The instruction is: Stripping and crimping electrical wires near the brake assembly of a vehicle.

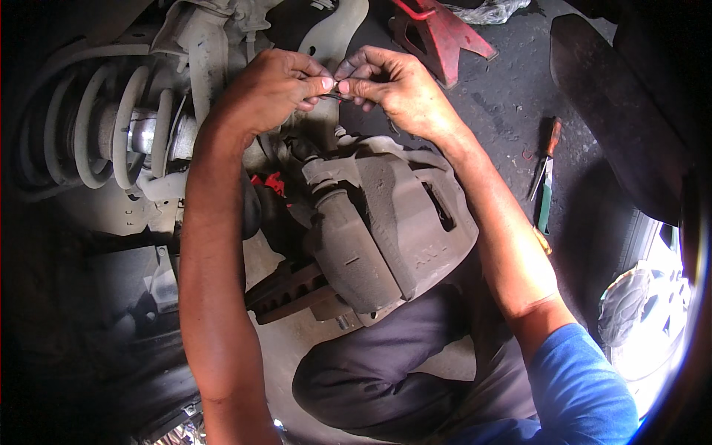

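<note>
Beyond the grey brake caliper [389, 222], between the coil spring [128, 122] and the red jack stand [441, 46], the left hand [278, 87] and the right hand [403, 87] nearly meet, each pinched tight, thumb to finger, on what looks like a thin dark wire [336, 94], mostly hidden between them

right sleeve [582, 386]: plain blue, short, lightly creased | trousers [382, 360]: dark grey, wrinkled | forearms [500, 222]: bare
</note>
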A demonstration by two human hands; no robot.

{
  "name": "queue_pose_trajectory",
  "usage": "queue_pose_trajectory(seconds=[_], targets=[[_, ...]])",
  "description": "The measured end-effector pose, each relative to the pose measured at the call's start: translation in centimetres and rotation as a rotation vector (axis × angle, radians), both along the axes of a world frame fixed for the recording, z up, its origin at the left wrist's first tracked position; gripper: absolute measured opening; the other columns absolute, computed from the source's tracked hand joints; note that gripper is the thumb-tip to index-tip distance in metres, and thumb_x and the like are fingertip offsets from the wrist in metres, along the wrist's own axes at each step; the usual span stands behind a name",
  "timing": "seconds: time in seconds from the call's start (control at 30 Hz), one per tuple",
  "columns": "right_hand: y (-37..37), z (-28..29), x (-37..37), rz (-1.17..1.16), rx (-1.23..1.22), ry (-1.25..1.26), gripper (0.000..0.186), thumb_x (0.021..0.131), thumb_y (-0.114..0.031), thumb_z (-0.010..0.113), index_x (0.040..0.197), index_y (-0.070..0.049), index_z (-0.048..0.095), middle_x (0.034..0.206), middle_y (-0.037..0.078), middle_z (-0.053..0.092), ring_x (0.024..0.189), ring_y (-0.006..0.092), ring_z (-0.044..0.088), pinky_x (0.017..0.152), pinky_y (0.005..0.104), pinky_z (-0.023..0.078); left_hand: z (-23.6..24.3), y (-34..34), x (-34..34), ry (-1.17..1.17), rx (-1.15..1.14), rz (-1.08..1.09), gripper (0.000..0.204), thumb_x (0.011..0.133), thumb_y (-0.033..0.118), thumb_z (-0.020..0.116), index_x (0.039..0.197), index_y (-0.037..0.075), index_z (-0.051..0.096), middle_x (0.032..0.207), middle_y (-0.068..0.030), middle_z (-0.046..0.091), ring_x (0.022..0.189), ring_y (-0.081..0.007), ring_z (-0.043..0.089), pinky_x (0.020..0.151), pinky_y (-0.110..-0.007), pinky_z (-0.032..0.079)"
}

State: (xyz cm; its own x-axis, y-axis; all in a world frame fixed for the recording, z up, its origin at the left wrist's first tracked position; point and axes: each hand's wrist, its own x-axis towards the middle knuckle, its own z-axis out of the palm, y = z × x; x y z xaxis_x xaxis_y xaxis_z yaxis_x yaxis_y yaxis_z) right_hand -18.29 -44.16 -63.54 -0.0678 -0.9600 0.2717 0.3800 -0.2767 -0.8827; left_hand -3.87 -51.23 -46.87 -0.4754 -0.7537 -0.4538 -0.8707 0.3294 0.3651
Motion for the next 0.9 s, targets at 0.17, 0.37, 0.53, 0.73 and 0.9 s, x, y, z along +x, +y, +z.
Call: queue_pose_trajectory(seconds=[0.17,0.37,0.53,0.73,0.9], targets=[[0.0,0.0,0.0,-0.008,-0.019,-0.005,0.019,0.094,-0.01,0.077,0.111,-0.002,0.075,0.084,0.005,0.074,0.081,0.0082,0.063,0.081,0.0291,0.054,0.1,0.1,-0.1,-0.031,-0.021,-0.007,0.029,0.099,0.032,0.075,0.104,0.004,0.076,0.094,-0.0033,0.074,0.088,-0.0132,0.07,0.084,-0.032,0.058],[0.1,0.1,0.0,-0.049,-0.023,0.058,0.021,0.093,-0.01,0.077,0.112,-0.001,0.074,0.085,0.006,0.075,0.081,0.0082,0.064,0.081,0.0301,0.054,-0.1,-0.1,0.1,0.002,-0.019,0.006,0.028,0.098,0.032,0.075,0.103,0.004,0.076,0.092,-0.0024,0.072,0.089,-0.0133,0.069,0.085,-0.032,0.058],[0.2,0.2,0.0,-0.057,-0.039,0.05,0.02,0.094,-0.009,0.075,0.112,-0.001,0.074,0.086,0.007,0.075,0.084,0.0083,0.066,0.082,0.0303,0.055,0.2,-0.2,0.0,-0.007,0.022,0.018,0.026,0.097,0.03,0.075,0.104,0.005,0.076,0.094,-0.0015,0.072,0.089,-0.0119,0.068,0.085,-0.03,0.057],[0.2,0.2,-0.4,0.087,-0.023,-0.1,0.019,0.094,-0.004,0.072,0.113,0.0,0.074,0.094,0.004,0.076,0.088,0.0094,0.067,0.084,0.0283,0.054,-0.1,-0.3,0.4,0.032,0.018,0.05,0.025,0.097,0.029,0.075,0.104,0.005,0.076,0.095,-0.001,0.073,0.09,-0.0117,0.069,0.085,-0.03,0.057],[0.2,0.2,-0.2,0.09,-0.014,-0.138,0.019,0.094,-0.003,0.073,0.112,0.0,0.074,0.094,0.003,0.075,0.084,0.0091,0.065,0.079,0.0271,0.054,-0.6,-0.2,0.6,0.097,0.016,0.051,0.024,0.095,0.024,0.075,0.102,0.001,0.077,0.09,-0.0025,0.073,0.083,-0.011,0.067,0.079,-0.028,0.056]])
